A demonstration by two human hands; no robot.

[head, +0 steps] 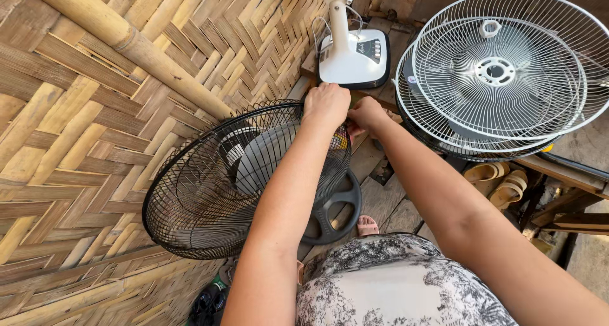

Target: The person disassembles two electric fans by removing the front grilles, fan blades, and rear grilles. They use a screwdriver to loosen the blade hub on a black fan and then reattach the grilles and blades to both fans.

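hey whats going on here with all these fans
A person has both hands on the rim of a black fan cage leaning by a woven bamboo wall. The left hand grips the top edge, the right hand beside it. White fan grilles and a white fan base lie nearby.

the caged fan head point(216, 186) stands low at the centre, leaning against the woven wall point(76, 142) on its left. a thick pole point(127, 40) runs slantwise across that wall, above the fan head. the left hand point(326, 104) rests on the upper rim of the cage, and the right hand point(366, 113) sits just beside it, to the right, touching the same rim. behind the hands, farther from the person, stands a fan base point(353, 59) with its upright post. to the right of it, stacked wire guards point(501, 72) lie on a raised surface. sandals point(498, 181) lie below the guards, on the plank floor point(387, 199).
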